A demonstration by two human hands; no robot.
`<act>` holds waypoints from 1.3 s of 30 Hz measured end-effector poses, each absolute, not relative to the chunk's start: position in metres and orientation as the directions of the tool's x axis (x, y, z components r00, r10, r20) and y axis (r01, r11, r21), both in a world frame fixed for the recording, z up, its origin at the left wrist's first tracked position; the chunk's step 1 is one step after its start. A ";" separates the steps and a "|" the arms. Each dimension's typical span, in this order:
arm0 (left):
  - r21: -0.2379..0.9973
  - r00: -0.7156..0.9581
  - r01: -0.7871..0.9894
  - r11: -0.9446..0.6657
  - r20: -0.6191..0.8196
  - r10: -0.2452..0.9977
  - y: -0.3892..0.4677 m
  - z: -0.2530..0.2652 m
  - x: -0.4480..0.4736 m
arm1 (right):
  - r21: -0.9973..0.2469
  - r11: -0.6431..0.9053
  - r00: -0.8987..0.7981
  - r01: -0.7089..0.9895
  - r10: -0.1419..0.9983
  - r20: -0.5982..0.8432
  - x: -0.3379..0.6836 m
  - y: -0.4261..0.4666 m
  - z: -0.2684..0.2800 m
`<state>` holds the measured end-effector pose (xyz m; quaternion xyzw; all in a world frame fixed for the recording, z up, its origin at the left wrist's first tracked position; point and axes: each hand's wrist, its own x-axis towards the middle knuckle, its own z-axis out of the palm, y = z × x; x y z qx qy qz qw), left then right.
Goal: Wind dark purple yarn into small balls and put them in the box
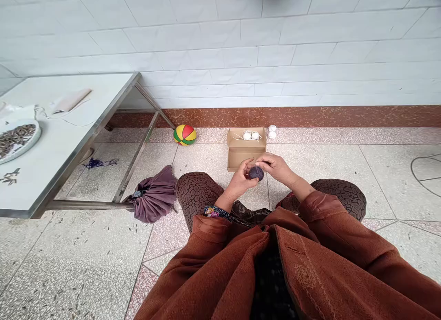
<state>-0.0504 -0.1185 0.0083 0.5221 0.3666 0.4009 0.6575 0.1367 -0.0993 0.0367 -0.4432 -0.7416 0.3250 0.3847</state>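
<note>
A small ball of dark purple yarn (256, 173) rests in my left hand (241, 178), whose fingers curl round its left side and underneath. Just above the ball, my right hand (274, 166) has thumb and fingertips pinched together on what looks like a thin strand of the same yarn. Beyond both hands an open cardboard box (237, 158) lies on the floor. Its raised lid bears two white yarn balls (251, 135) with loose ends trailing. More white balls (272, 132) sit on the floor right of the box.
A metal-framed table (113, 92) stands at left, with a plate of dark slender pieces (17, 138) and a folded cloth (73, 100) on it. A colourful ball (185, 135), a gathered purple cloth bag (156, 198) and tangled blue yarn (98, 163) lie on the floor. A tiled wall (220, 58) rises ahead.
</note>
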 end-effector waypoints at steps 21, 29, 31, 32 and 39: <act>0.986 0.366 -0.038 0.163 -0.137 0.920 -0.129 0.001 -0.047 | -0.760 0.471 -0.386 0.447 0.868 0.312 0.139 -0.135 0.046; 0.873 0.470 -0.386 0.299 -0.093 0.878 -0.135 0.014 -0.043 | -0.910 0.118 -0.181 0.397 0.982 0.048 0.148 -0.116 0.006; 0.819 0.434 -0.453 0.352 -0.143 0.890 -0.134 0.014 -0.043 | -0.903 0.093 -0.173 0.420 0.985 0.021 0.147 -0.126 -0.007; 0.796 0.418 -0.477 0.373 -0.168 0.893 -0.133 0.013 -0.043 | -0.896 0.100 -0.176 0.433 0.984 0.024 0.146 -0.131 -0.012; 0.852 0.201 -0.424 0.306 -0.240 0.950 -0.124 0.001 -0.042 | -0.781 0.402 -0.426 0.478 0.884 0.194 0.136 -0.160 0.006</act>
